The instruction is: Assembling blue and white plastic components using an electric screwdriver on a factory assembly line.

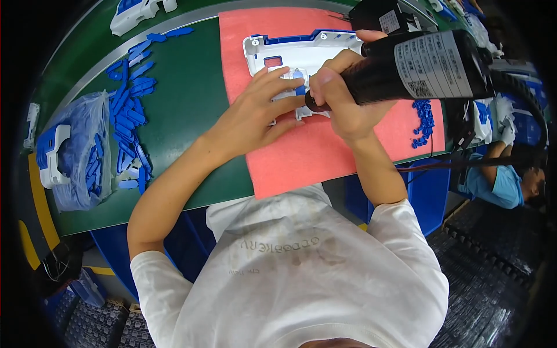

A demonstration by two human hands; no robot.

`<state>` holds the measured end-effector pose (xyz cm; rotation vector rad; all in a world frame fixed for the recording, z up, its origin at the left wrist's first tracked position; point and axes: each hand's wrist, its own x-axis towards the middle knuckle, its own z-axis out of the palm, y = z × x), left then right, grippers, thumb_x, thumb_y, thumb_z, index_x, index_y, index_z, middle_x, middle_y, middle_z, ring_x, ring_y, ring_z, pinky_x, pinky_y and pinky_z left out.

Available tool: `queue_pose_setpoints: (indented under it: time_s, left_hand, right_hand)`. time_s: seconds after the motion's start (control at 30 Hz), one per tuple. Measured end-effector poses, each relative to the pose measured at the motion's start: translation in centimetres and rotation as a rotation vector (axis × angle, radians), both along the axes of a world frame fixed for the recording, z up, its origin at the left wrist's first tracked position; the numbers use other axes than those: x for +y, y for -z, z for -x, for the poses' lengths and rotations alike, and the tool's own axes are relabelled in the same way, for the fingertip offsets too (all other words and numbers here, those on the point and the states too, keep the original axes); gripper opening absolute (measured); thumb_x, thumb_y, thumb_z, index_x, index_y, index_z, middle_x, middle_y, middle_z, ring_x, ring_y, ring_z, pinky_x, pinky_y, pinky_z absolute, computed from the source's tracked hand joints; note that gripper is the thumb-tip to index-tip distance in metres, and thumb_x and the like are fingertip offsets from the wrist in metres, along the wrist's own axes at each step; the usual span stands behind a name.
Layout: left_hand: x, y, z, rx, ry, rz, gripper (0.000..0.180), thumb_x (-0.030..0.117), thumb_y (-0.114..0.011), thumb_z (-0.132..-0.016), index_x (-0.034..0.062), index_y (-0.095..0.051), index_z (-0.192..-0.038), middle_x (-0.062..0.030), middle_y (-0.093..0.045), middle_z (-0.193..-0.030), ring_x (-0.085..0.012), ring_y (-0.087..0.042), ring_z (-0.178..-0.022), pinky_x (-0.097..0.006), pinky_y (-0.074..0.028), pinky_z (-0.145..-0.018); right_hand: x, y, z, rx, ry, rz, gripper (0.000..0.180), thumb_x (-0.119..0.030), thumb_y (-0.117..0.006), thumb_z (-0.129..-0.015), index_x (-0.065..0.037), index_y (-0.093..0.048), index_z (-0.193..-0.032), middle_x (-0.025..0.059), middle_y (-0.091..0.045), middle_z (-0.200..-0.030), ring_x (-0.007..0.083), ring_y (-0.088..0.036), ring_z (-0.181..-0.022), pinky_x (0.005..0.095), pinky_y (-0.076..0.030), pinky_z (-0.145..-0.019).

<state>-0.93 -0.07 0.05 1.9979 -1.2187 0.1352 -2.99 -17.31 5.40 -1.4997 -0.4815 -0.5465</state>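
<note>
A white plastic housing with blue trim (301, 52) lies on the pink mat (301, 165), its inner side up. My left hand (255, 107) rests over its near part with fingers stretched and apart, the fingertips beside a small blue piece (299, 82). In my right hand (351, 110) is a black electric screwdriver (374, 72), tilted nearly flat. Its dark nose points left, close to my left fingertips. My hands hide the screwdriver's bit and the spot on the housing under it.
Blue plastic strips (130, 110) are heaped left on the green table (188, 93), beside a clear bag (81, 162) of blue parts. Small blue pieces (423, 122) lie on the mat's right. A black box (386, 17) stands behind. Another person (499, 180) is at far right.
</note>
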Motion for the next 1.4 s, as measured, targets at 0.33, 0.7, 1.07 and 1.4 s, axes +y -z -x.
queue_pose_setpoints:
  time_s: [0.33, 0.7, 1.07, 1.4]
  left_hand:
    - [-0.1, 0.4, -0.2, -0.034, -0.013, 0.015, 0.031, 0.017, -0.072, -0.077, 0.0036, -0.064, -0.104, -0.0109, -0.056, -0.127, -0.0347, -0.043, -0.129, -0.053, -0.033, -0.108]
    - [0.1, -0.2, 0.0, -0.133, -0.040, -0.009, 0.031, 0.018, -0.074, -0.076, 0.0026, -0.063, -0.101, -0.0124, -0.058, -0.126, -0.0349, -0.045, -0.127, -0.052, -0.036, -0.105]
    - [3.8, -11.4, -7.1, 1.075, -0.184, 0.307, 0.028, 0.030, -0.074, -0.082, 0.0025, -0.070, -0.082, -0.0024, -0.065, -0.075, -0.0078, -0.056, -0.065, -0.023, -0.042, -0.060]
    - [0.9, -4.4, -19.3, -0.095, -0.490, -0.052, 0.036, 0.031, -0.073, -0.078, -0.0031, -0.065, -0.087, -0.0214, -0.066, -0.087, -0.0398, -0.063, -0.082, -0.044, -0.049, -0.071]
  right_hand:
    - [-1.0, 1.1, 0.4, -0.144, -0.035, 0.293, 0.055, 0.015, -0.053, -0.080, -0.006, -0.027, -0.123, 0.0056, -0.050, -0.065, 0.0125, -0.051, -0.052, 0.0263, -0.045, -0.049]
    - [-0.1, 0.3, 1.0, -0.181, 0.028, 0.333, 0.050, 0.007, -0.060, -0.080, -0.005, -0.031, -0.119, 0.0034, -0.054, -0.069, 0.0103, -0.054, -0.060, 0.0254, -0.046, -0.061]
    - [-10.6, -6.1, 3.9, -0.118, 0.287, -0.302, 0.047, -0.005, -0.057, -0.084, -0.003, -0.041, -0.128, 0.0036, -0.046, -0.069, 0.0143, -0.047, -0.058, 0.0309, -0.043, -0.059]
    - [-6.5, 1.2, 3.0, 0.241, 0.339, -0.086, 0.045, 0.006, -0.068, -0.079, 0.003, -0.049, -0.120, 0.0047, -0.063, -0.087, 0.0114, -0.061, -0.075, 0.0252, -0.050, -0.070]
